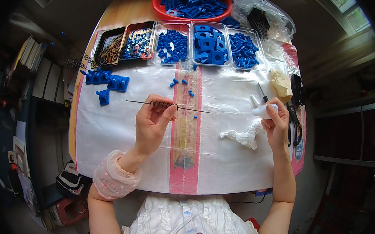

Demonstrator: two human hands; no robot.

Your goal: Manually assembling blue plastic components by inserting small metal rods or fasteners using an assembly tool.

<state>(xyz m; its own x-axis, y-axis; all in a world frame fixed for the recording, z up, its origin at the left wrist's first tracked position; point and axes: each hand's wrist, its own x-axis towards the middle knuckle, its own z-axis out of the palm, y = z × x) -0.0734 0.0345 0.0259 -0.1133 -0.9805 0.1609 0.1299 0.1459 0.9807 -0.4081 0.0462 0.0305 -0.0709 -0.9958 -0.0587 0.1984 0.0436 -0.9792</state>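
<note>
My left hand (149,125) pinches a dark coil spring (157,104) above the middle of the table. A thin dark rod (199,111) runs lengthwise with the spring and sticks out on both sides. On the right, my right hand (278,130) is closed round a small white squeeze bottle (263,110), its narrower end pointing left. Just beyond the bottle lie a white cone-shaped cap (255,100) and a screwdriver (264,95) with a dark handle. A crumpled white tissue (245,134) rests left of my right hand.
A row of trays (169,63) across the far side holds screws, nuts and blue plastic parts. Behind it stands a red basin (158,9) of blue pieces. Assembled blue parts (106,80) sit at left. Black-handled scissors (293,121) and a yellowish paper piece (280,84) lie right.
</note>
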